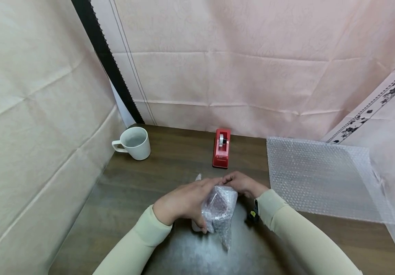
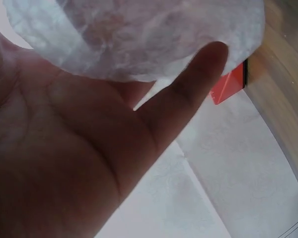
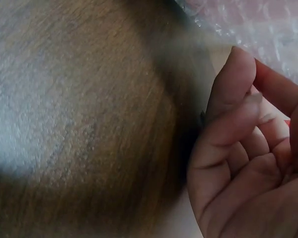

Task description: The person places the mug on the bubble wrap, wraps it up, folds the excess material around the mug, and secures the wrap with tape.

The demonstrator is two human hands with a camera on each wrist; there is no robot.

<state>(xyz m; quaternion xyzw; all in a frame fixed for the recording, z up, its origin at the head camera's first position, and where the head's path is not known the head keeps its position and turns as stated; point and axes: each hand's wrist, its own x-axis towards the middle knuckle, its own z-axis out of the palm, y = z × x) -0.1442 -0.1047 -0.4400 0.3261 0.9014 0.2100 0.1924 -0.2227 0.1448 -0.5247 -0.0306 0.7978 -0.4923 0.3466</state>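
Note:
A bundle in bubble wrap sits over the table in the middle of the head view, its loose wrap tapering toward the near side. What lies inside is blurred by the wrap. My left hand holds the bundle from the left, thumb on the near side and fingers across the far side. Along the bundle's curved edge, one finger lies in the left wrist view. At the far right corner, my right hand has its fingers curled, with thumb and forefinger pinching at the wrap.
A white mug stands at the back left of the wooden table. Behind the bundle stands a red tape dispenser. A flat sheet of bubble wrap covers the right side, near the cloth walls.

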